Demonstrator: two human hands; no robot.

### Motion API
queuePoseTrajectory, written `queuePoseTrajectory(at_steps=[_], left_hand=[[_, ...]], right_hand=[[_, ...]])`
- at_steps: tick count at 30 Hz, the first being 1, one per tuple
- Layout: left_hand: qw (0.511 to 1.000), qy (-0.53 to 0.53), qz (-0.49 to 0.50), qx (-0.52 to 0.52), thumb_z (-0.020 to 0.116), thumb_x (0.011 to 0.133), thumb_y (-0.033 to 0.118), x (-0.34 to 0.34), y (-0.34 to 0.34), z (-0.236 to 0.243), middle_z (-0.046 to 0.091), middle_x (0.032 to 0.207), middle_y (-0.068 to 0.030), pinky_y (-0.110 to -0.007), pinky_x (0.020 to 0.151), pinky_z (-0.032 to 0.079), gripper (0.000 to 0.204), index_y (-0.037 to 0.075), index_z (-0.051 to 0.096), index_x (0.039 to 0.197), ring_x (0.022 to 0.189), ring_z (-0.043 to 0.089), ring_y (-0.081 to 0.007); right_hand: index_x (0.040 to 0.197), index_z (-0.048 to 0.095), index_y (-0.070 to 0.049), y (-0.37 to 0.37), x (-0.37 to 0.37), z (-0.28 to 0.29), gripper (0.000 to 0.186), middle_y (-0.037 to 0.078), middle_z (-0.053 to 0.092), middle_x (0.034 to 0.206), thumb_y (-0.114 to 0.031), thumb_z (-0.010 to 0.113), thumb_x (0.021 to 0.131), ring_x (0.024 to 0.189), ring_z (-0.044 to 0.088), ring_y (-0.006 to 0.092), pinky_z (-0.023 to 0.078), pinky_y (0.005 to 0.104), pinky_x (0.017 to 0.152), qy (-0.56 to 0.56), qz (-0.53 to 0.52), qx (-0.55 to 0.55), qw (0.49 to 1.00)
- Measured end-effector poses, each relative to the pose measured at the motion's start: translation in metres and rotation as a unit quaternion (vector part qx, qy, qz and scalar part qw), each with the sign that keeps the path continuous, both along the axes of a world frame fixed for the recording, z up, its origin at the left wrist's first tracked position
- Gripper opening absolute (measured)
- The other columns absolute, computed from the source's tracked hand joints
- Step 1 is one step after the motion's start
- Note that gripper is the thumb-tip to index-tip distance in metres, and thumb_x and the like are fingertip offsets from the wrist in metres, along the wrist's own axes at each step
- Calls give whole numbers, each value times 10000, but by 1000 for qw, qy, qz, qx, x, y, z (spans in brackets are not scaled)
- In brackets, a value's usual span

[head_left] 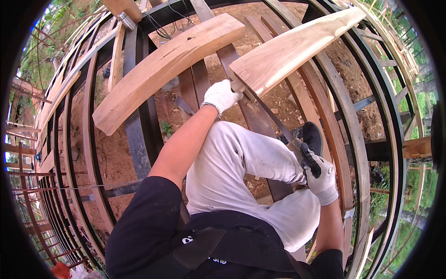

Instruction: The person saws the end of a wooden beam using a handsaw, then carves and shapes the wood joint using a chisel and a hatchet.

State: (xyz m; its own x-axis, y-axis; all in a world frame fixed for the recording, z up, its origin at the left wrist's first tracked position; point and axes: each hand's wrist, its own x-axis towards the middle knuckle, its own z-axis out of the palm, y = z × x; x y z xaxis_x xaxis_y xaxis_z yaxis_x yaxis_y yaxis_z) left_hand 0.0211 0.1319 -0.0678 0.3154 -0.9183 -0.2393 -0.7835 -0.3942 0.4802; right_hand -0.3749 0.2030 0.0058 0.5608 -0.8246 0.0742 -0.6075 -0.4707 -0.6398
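Observation:
A hand saw [274, 117] slants across in front of me, its narrow dark blade reaching up and left to the near end of a pale, tapering wooden board [292, 51]. My right hand [323, 181], in a grey and black work glove, is closed around the saw's handle at the right. In a white glove, my left hand [223, 96] is closed on a short wooden stub at the board's near end, close beside the blade. The glove hides its fingertips and part of the stub. The blade touches or nearly touches the wood there; I cannot tell how deep it sits.
A thick curved timber [167, 65] lies across the beams at the upper left. Dark metal beams [137, 111] and wooden joists [341, 102] form an open frame over brown soil [125, 169] scattered with wood chips. My black shoe [313, 137] is close to the saw's handle end.

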Motion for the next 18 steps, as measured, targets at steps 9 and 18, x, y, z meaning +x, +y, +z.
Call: queuePoseTrajectory(at_steps=[9, 18], left_hand=[[999, -26, 6, -19, 705, 815, 492, 6, 6, -5, 706, 1079, -296, -456, 907, 550, 609, -51, 675, 1089, 1050, 689, -420], [993, -73, -70, -66, 694, 865, 443, -2, -20, -34, 716, 1097, -239, -479, 916, 536, 443, 41, 726, 1048, 1074, 671, -420]], right_hand=[[1264, 677, -57, -12, 24, -21, 430, 212, 706, 952, -97, 684, 836, 871, 697, 394, 554, 446, 785, 68, -1, -69, 995], [1306, 677, -184, -20, 19, -9, 412, 157, 709, 1006, -239, 665, 898, 944, 693, 341, 544, 453, 860, 100, -22, -13, 995]])
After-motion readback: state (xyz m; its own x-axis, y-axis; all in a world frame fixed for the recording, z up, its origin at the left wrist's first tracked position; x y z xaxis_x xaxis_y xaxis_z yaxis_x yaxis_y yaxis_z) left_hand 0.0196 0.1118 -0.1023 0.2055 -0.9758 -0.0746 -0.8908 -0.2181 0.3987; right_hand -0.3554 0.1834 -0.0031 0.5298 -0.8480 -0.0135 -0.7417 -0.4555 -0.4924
